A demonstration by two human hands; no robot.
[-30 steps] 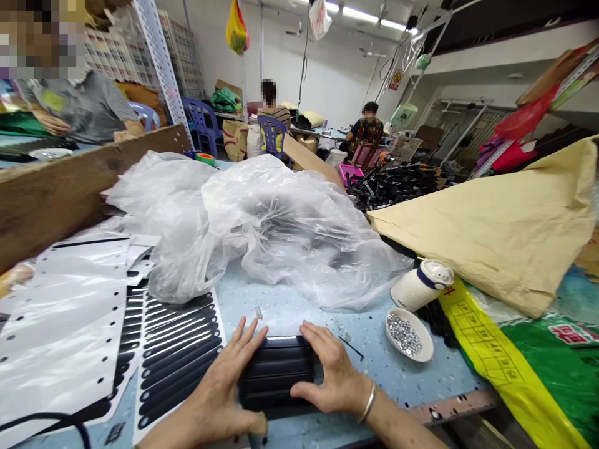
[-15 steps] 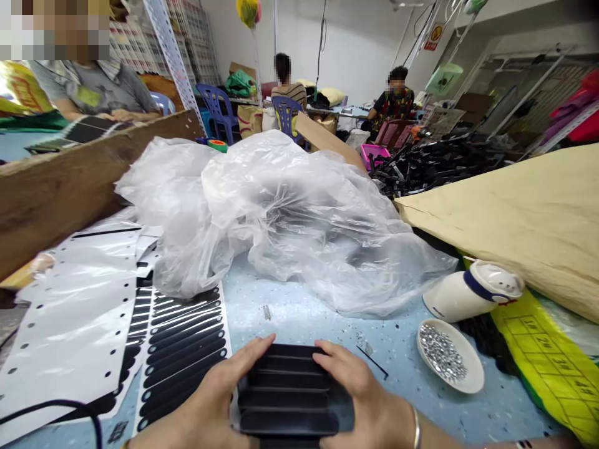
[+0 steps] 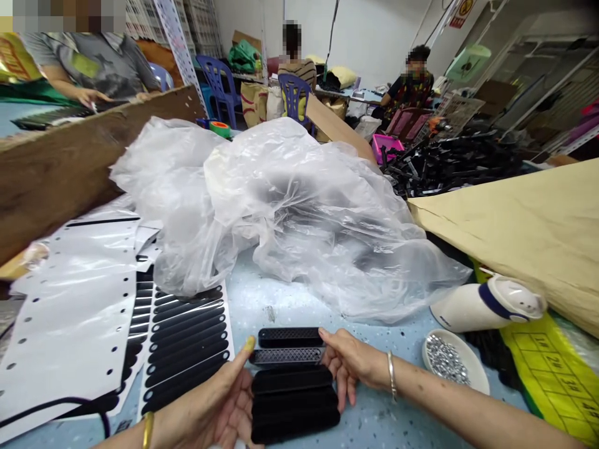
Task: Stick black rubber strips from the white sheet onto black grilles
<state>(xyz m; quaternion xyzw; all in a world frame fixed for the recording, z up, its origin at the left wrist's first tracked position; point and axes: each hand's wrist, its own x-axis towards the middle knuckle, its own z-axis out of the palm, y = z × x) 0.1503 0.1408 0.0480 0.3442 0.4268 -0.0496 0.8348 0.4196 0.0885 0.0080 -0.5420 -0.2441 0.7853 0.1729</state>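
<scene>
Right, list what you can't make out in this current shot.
All in the head view:
Dark shapes behind the crumpled translucent plastic sheeting: veiled by its folds.
Undersides of the black oblong strips: face down, toward the light-blue speckled table.
Forearm behind the left hand: cut off by the bottom edge.
Small silver metal pieces in the round white bowl: too small to count.

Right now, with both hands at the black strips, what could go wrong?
The black strips lie side by side as separate pieces between the left hand and the right hand, so uneven pressure might push the row askew.

The right forearm passes close to the bowl of silver pieces; a sideways sweep could bump it and scatter them.
</scene>
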